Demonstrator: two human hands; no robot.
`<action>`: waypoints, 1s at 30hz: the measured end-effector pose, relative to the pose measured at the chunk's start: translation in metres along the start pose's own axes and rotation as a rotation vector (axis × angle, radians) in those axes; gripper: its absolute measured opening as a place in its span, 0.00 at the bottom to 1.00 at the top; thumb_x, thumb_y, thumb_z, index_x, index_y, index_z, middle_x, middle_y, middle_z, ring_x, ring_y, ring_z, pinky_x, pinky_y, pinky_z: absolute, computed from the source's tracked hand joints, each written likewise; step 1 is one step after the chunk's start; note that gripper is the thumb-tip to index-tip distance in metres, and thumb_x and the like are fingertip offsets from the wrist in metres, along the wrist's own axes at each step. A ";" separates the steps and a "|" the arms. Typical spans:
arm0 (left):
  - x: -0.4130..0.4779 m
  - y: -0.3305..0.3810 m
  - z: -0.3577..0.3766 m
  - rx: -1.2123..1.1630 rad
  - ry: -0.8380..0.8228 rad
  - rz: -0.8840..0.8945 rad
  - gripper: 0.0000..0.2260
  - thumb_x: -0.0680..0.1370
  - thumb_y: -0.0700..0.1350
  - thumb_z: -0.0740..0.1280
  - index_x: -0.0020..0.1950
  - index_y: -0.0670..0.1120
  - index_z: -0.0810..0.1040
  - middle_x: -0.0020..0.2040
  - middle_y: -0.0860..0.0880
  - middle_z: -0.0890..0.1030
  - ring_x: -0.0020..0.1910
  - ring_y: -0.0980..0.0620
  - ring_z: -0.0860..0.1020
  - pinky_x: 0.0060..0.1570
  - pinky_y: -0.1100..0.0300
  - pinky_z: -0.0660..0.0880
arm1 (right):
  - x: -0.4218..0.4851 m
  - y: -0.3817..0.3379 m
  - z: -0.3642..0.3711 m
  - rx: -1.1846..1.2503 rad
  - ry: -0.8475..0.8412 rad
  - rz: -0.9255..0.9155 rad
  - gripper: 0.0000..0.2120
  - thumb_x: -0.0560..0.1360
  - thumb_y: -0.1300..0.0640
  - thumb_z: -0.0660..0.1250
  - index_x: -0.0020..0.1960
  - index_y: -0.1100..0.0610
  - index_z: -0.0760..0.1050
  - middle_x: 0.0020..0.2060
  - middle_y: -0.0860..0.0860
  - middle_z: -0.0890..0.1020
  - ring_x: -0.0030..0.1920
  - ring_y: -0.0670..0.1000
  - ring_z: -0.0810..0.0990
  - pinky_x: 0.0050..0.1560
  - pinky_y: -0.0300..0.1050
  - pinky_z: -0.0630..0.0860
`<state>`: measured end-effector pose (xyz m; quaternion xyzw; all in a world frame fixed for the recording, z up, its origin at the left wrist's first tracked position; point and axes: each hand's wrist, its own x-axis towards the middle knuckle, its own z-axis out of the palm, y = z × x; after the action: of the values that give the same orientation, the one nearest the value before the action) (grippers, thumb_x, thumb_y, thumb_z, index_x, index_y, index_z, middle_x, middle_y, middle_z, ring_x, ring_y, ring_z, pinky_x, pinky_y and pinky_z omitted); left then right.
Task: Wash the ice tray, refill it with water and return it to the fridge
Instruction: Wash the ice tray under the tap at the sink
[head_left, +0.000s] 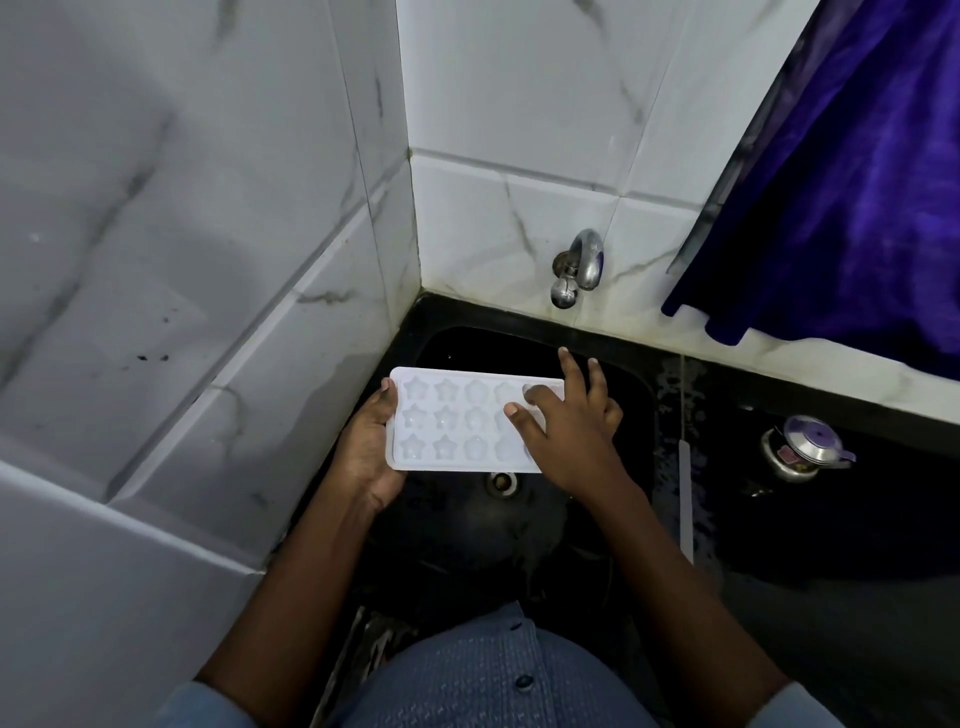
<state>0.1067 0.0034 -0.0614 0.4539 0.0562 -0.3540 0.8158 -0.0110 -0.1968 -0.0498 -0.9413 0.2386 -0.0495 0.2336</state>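
Over the sink (631, 364), ice tray (452, 421) (star-shaped moulds) in left hand (366, 452).

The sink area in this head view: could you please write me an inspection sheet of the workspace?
Surface: black sink basin set in a dark wet countertop; round drain uncovered.
Job's things: white plastic ice tray with star-shaped cells, held level over the basin; no water stream visible from the chrome wall tap.
Clutter: small steel container with a purple-trimmed lid on the countertop; pale flat strip beside the basin.
Grip: left hand grips the tray's left end; right hand lies on its right end, fingers spread.
Cables: nothing seen.
Surroundings: white marbled wall tiles; purple cloth hanging at right.
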 end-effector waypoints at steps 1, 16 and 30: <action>0.000 0.000 0.000 -0.009 -0.001 -0.003 0.23 0.87 0.57 0.58 0.69 0.40 0.78 0.64 0.38 0.84 0.60 0.39 0.85 0.48 0.43 0.85 | 0.000 0.000 0.000 0.014 -0.004 0.005 0.22 0.83 0.35 0.58 0.70 0.44 0.76 0.85 0.49 0.47 0.83 0.54 0.37 0.77 0.64 0.46; 0.006 -0.006 -0.005 0.001 0.011 -0.022 0.24 0.87 0.58 0.58 0.71 0.40 0.78 0.66 0.37 0.83 0.62 0.38 0.84 0.49 0.43 0.85 | 0.001 0.001 0.001 -0.018 -0.037 0.023 0.20 0.83 0.36 0.59 0.69 0.44 0.77 0.85 0.49 0.46 0.83 0.55 0.35 0.77 0.63 0.45; 0.003 -0.010 -0.002 0.015 0.020 -0.015 0.21 0.87 0.56 0.58 0.67 0.43 0.81 0.63 0.39 0.85 0.59 0.39 0.85 0.50 0.44 0.85 | -0.002 -0.007 0.015 -0.021 0.006 -0.070 0.18 0.82 0.36 0.61 0.67 0.41 0.78 0.85 0.48 0.48 0.83 0.56 0.37 0.76 0.65 0.49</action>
<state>0.1034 0.0001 -0.0704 0.4630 0.0649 -0.3560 0.8091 -0.0067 -0.1839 -0.0594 -0.9513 0.2067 -0.0579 0.2212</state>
